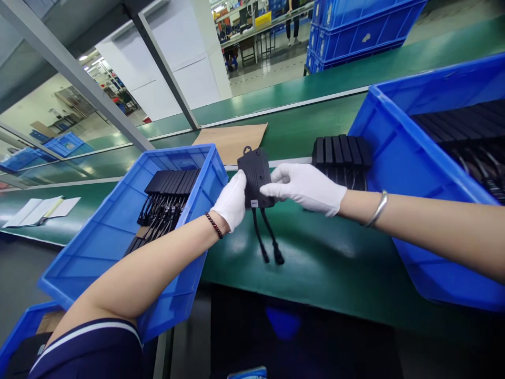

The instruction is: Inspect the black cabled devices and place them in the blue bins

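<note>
Both hands wear white gloves and hold one black box-shaped device (255,173) up over the green table (315,263). My left hand (232,201) grips its left side and lower edge. My right hand (305,187) grips its right side. Two short black cables with plugs (268,242) hang down from the device. A row of the same black devices (342,152) stands on the table just behind my right hand.
A blue crate (118,247) at the left holds a row of black devices with cables. A larger blue crate (398,158) at the right holds more. A brown cardboard sheet (231,139) lies behind. Papers (39,209) lie far left. Stacked blue crates (355,31) stand beyond.
</note>
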The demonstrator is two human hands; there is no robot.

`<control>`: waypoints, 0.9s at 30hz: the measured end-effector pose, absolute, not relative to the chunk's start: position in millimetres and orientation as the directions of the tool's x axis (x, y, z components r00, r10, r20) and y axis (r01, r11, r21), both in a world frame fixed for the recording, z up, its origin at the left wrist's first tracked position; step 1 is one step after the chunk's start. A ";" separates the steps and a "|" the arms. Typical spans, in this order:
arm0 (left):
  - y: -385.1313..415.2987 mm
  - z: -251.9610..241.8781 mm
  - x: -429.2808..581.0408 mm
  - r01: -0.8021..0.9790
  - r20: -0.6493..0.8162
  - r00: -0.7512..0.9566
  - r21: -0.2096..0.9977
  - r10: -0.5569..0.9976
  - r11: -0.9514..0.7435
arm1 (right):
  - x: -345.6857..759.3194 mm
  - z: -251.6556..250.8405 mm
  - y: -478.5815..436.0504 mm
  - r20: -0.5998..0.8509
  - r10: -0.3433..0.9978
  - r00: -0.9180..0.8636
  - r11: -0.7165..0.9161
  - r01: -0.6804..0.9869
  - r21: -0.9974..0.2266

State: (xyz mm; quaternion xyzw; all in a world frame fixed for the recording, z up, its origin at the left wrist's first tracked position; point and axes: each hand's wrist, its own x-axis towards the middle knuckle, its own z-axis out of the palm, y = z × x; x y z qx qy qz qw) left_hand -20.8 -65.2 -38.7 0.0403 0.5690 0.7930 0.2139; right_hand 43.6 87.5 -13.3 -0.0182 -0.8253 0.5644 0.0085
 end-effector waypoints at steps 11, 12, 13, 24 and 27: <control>-61.6 -42.1 -30.5 -0.177 -0.128 -0.914 0.980 0.386 -0.095 | 48.3 -19.0 78.4 -0.087 -0.032 -0.996 0.180 0.080 -0.980; -61.7 -40.3 -31.3 -0.196 -0.144 -0.915 0.975 0.377 -0.103 | 49.1 -19.4 77.0 -0.099 -0.047 -0.994 0.192 0.089 -0.977; -62.0 -38.6 -31.6 -0.215 -0.162 -0.914 0.971 0.372 -0.105 | 50.7 -19.3 75.4 -0.109 -0.068 -0.992 0.211 0.092 -0.973; -60.6 -36.6 -34.9 -0.305 -0.228 -0.940 0.894 0.253 -0.329 | 53.3 -17.4 80.6 -0.108 -0.104 -0.989 0.400 0.058 -0.915; -61.5 -37.4 -39.5 -0.252 -0.152 -0.953 0.880 0.263 -0.402 | 47.4 -17.9 84.3 -0.102 -0.039 -0.994 0.332 0.084 -0.940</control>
